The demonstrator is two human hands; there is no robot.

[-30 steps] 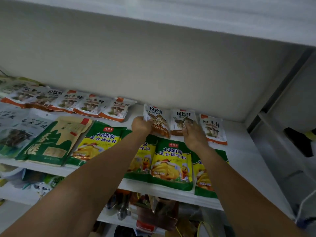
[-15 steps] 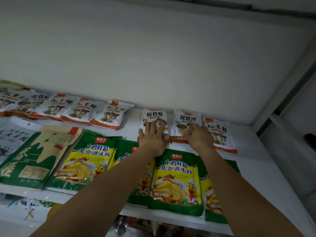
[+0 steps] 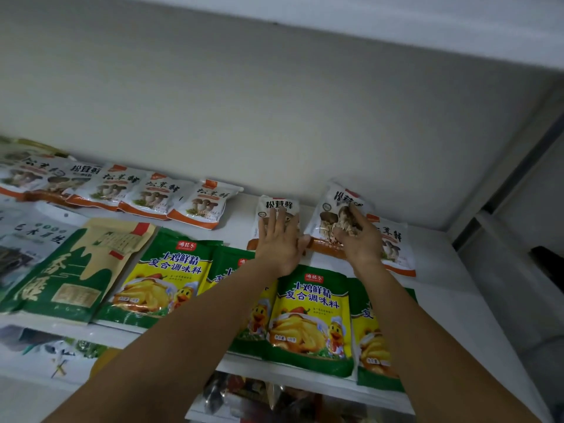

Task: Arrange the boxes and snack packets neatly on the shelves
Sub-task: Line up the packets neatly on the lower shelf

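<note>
Both hands work side by side: left hand (image 3: 280, 244) presses flat packet (image 3: 276, 206) with straight fingers; right hand (image 3: 361, 239) grips tilted packet (image 3: 331, 210).

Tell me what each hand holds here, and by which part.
The right hand grips a tilted mushroom packet by its lower right part, fingers curled over the front. The left hand holds nothing; it presses flat on the neighbouring packet.
</note>
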